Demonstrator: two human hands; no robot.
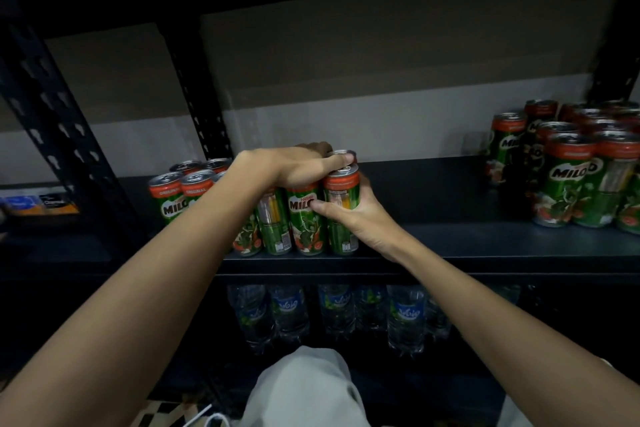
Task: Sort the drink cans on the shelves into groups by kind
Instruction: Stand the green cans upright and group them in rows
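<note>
dark metal shelving unit fills the view, its black board running under both hands; well off to the right of the right hand stands a big cluster of green milo cans with red tops, upright on that same board; directly under the hands, and spreading a little to the left of the left hand, sits the nearer group of green and red milo cans, also upright, packed side by side at the board's front edge; below the hands, on the lower shelf, a row of clear plastic water bottles with blue labels; left hand lies across the tops of the near group, fingers curled over a rim at the right end; right hand is wrapped round the rightmost can, thumb pressed on its front; the two hands are close together, almost touching, on the same end of the group.
</note>
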